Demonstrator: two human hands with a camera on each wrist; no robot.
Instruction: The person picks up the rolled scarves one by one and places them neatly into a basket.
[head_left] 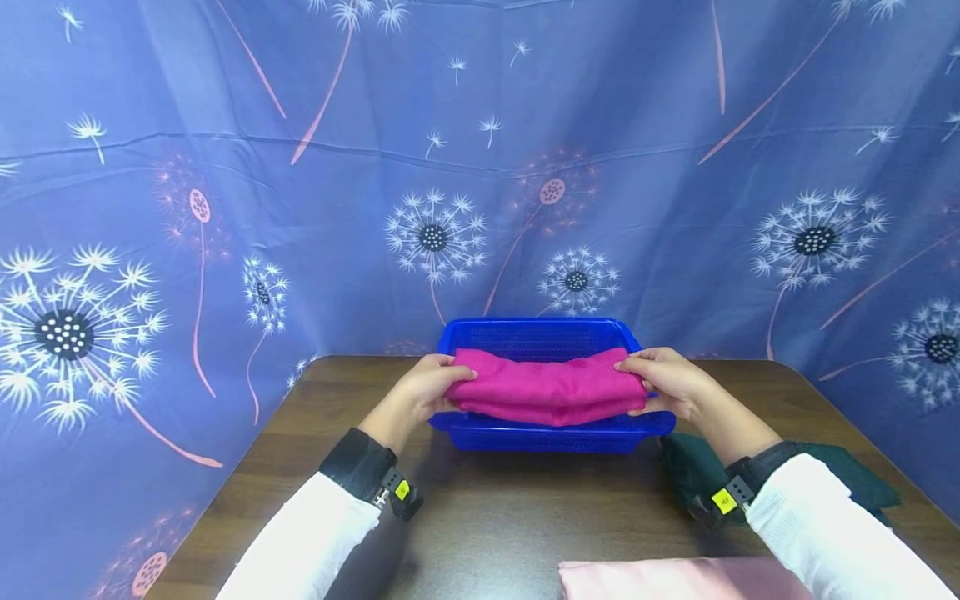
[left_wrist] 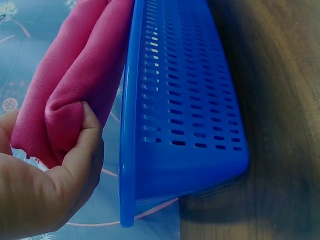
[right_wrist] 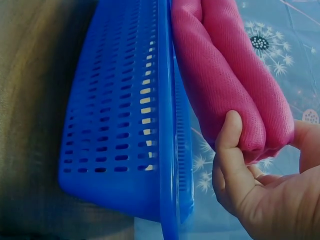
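A folded magenta cloth (head_left: 551, 387) stretches between both hands, over the opening of a blue plastic basket (head_left: 536, 440). My left hand (head_left: 429, 387) pinches its left end, thumb on top and fingers beneath. At the opposite end my right hand (head_left: 667, 382) grips the cloth the same way. In the left wrist view, the cloth (left_wrist: 75, 75) shows two thick folded layers beside the basket's slotted wall (left_wrist: 185, 100). The right wrist view has the cloth (right_wrist: 230, 80) held at its end, just above the basket rim (right_wrist: 167, 125). The basket's inside is mostly hidden behind the cloth.
On the brown wooden table (head_left: 480, 517), a dark green cloth (head_left: 847, 479) lies at the right, partly under the right forearm. A pale pink cloth (head_left: 675, 579) lies at the near edge. Behind the table hangs a blue dandelion-print curtain (head_left: 337, 225).
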